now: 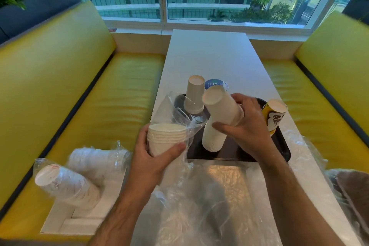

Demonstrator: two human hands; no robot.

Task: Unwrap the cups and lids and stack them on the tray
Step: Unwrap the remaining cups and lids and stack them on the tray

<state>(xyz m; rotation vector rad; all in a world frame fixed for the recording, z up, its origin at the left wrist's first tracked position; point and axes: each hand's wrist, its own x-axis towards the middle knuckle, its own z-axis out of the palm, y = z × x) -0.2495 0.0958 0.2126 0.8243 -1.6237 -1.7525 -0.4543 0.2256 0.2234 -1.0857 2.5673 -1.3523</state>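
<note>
Matt white paper cups point(166, 138) sit in a thin, clear, crinkled plastic wrap point(175, 110) with glossy highlights. The tray point(229, 153) looks like dark, smooth plastic. The table point(209, 56) is smooth matt white; the bench seats point(119, 90) are shiny yellow padded upholstery, faintly creased

Both forearms reach forward, left hand point(157, 152) and right hand point(247, 126) curled in a grip.

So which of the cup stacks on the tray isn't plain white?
The yellow printed stack at the tray's right edge, beyond the right hand; the other stacks there are plain white or grey.
</note>
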